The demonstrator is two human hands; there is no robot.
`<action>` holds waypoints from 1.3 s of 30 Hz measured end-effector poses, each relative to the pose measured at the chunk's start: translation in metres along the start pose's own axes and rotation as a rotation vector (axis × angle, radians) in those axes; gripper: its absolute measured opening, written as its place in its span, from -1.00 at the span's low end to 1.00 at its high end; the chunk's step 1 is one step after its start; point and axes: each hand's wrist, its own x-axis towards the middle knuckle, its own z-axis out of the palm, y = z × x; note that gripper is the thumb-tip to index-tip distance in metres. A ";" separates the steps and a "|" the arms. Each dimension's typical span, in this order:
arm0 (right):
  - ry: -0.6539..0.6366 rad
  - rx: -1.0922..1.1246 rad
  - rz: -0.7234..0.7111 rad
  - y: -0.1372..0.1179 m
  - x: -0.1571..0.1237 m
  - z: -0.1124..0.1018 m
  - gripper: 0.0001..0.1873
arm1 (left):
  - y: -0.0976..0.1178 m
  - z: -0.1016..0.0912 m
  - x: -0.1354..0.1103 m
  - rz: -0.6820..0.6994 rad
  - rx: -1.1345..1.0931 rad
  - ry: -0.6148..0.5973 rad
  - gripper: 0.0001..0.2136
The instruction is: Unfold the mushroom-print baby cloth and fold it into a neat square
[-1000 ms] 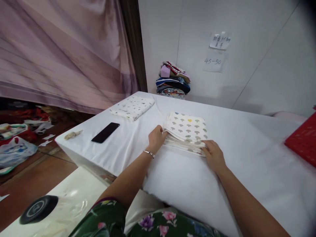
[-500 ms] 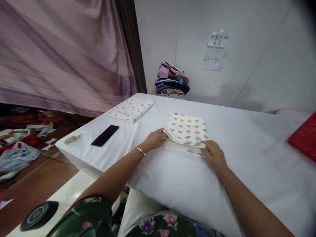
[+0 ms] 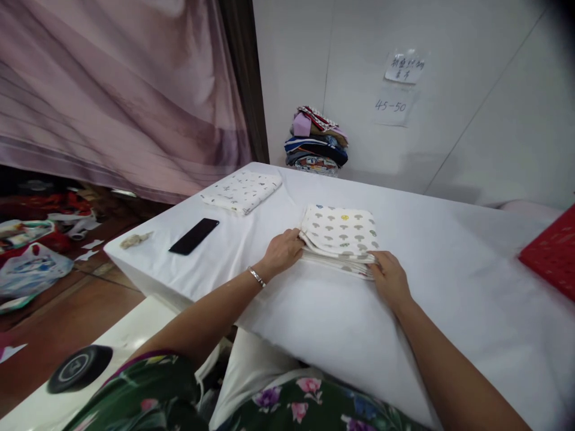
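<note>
In front of me a folded white cloth point(image 3: 339, 230) with grey mushrooms and a few coloured spots lies on the white-covered table point(image 3: 309, 317). Several layers show along its near edge. My left hand point(image 3: 284, 252), with a silver bracelet at the wrist, pinches the near left corner of the cloth. At the near right corner my right hand point(image 3: 390, 276) grips the layers between thumb and fingers. Parts of the fingertips are hidden by the cloth.
Another folded patterned cloth point(image 3: 242, 191) lies at the far left, with a black phone point(image 3: 194, 236) nearer me. A red item point(image 3: 550, 254) sits at the right edge. Behind the table rises a clothes stack point(image 3: 317, 143). A round black object point(image 3: 81, 368) rests lower left.
The view has shifted slightly. Both hands keep hold of the same near corners, and the folded cloth looks almost the same.
</note>
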 end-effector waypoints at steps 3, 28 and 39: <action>-0.017 -0.034 -0.015 -0.002 0.000 0.001 -0.69 | -0.001 0.006 -0.005 -0.005 0.017 -0.048 -0.85; 0.051 -0.158 -0.189 0.002 -0.003 0.002 -0.61 | 0.000 -0.005 0.038 -0.726 -0.799 -0.039 -0.76; 0.005 -0.161 -0.181 0.001 -0.004 0.000 -0.64 | -0.006 0.019 0.024 -0.823 -0.790 -0.061 -0.92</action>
